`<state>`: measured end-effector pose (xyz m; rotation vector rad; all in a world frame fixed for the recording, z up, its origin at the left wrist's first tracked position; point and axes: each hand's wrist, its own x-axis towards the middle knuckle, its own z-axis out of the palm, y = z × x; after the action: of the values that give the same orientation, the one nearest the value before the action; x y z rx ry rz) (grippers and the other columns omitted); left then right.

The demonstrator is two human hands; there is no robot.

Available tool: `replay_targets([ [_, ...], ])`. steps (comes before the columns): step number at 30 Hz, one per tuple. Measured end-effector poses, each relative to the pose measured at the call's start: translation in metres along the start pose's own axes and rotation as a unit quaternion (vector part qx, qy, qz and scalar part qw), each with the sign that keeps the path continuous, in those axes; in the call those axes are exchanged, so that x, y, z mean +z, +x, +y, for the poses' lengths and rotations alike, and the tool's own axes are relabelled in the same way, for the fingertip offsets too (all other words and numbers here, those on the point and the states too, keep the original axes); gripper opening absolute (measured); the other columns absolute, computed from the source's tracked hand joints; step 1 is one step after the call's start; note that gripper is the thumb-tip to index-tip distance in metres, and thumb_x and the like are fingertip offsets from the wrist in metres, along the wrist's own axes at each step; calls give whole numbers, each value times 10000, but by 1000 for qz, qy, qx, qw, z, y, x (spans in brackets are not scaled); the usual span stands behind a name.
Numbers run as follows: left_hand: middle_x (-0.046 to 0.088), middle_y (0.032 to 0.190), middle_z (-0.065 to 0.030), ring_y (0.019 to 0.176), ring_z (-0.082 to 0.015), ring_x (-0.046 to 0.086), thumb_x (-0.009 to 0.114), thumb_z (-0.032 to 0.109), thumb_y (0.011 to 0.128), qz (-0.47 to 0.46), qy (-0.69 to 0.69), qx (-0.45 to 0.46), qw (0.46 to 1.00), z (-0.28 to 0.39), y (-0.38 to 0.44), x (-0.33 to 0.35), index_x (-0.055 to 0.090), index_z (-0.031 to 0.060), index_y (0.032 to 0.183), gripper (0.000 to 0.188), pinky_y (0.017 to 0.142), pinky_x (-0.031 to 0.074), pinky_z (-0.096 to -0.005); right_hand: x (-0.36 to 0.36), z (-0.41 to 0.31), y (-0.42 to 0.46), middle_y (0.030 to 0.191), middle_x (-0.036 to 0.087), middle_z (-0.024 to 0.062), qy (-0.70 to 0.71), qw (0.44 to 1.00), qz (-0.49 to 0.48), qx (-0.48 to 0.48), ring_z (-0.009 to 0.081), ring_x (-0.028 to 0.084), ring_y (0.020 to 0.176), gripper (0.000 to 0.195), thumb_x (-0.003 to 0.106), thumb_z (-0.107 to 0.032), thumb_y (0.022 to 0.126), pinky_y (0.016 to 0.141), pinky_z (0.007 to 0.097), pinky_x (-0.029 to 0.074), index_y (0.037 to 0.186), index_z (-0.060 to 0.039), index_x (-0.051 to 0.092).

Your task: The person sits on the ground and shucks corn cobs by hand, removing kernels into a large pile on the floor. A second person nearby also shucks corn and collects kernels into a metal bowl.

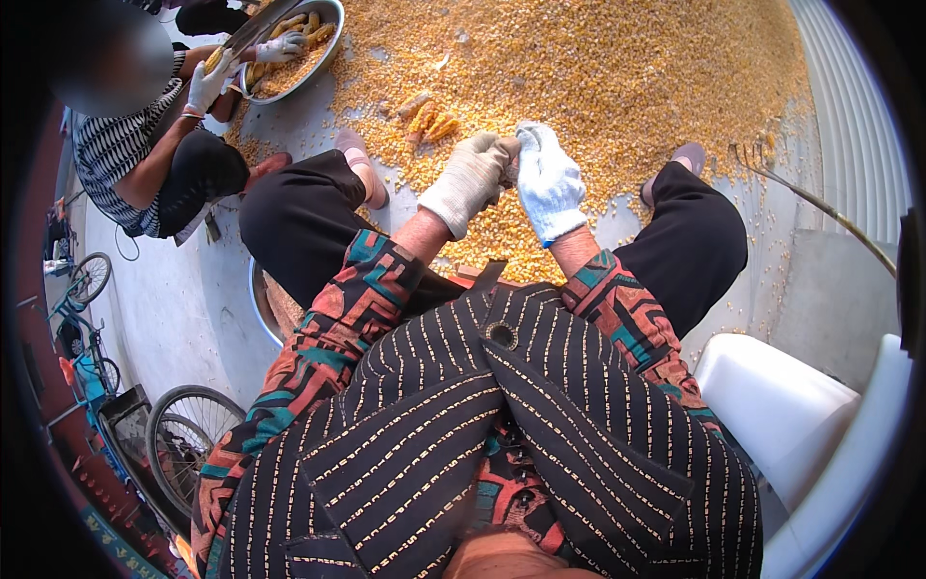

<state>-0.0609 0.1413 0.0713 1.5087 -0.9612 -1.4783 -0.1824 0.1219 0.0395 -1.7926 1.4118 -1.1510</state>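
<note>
My left hand (463,184), in a soiled, cream knitted glove, is curled in front of me above the loose corn kernels (499,239). My right hand (550,181), in a cleaner white glove, is curled close beside it, and the two meet at the fingers. Something brownish shows between them; whether it is a cob or the stained fingers of the left glove is unclear. Just beyond my left hand, several yellow corn cobs (427,123) lie on the kernels.
At upper left a co-worker (152,145) in white gloves holds a cob against a long metal tool (257,29) by a metal basin (336,51) of corn. A rake (817,195) and white plastic chair (774,405) are right. Another basin (260,304) stands left; bicycles (195,434) lie beyond.
</note>
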Motion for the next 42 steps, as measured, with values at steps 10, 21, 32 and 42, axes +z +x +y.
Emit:
replay_targets([
  [10, 553, 692, -24, 469, -73, 467, 534, 327, 924, -101, -176, -74, 976, -1, -5, -12, 587, 37, 924, 294, 377, 350, -194, -6, 0, 6, 963, 656, 139, 112, 993, 23, 1, 264, 646, 838, 298, 522, -281, 925, 730, 348, 505, 1072, -30, 586],
  [21, 581, 664, -64, 393, -94, 470, 459, 283, 949, 54, -111, 16, 992, 0, -5, -16, 562, 65, 931, 242, 307, 332, -222, -19, -8, 9, 783, 596, 42, 317, 889, -229, 239, 88, 546, 595, 308, 521, -320, 907, 495, 228, 471, 990, -30, 582],
  [32, 566, 665, -49, 419, -93, 485, 489, 258, 937, 13, -95, 21, 995, 5, -5, -15, 582, 37, 850, 256, 340, 352, -217, -10, -1, 5, 739, 597, 59, 131, 980, -130, 78, 99, 560, 581, 331, 510, -319, 911, 496, 250, 455, 1074, -39, 579],
  [42, 581, 742, -55, 544, -108, 544, 515, 241, 929, -32, -206, 19, 978, 4, -2, -17, 571, 28, 922, 221, 438, 427, -227, -12, -7, 6, 798, 620, 74, 284, 941, -118, 143, 120, 587, 631, 339, 535, -293, 901, 545, 261, 480, 1113, -30, 562],
])
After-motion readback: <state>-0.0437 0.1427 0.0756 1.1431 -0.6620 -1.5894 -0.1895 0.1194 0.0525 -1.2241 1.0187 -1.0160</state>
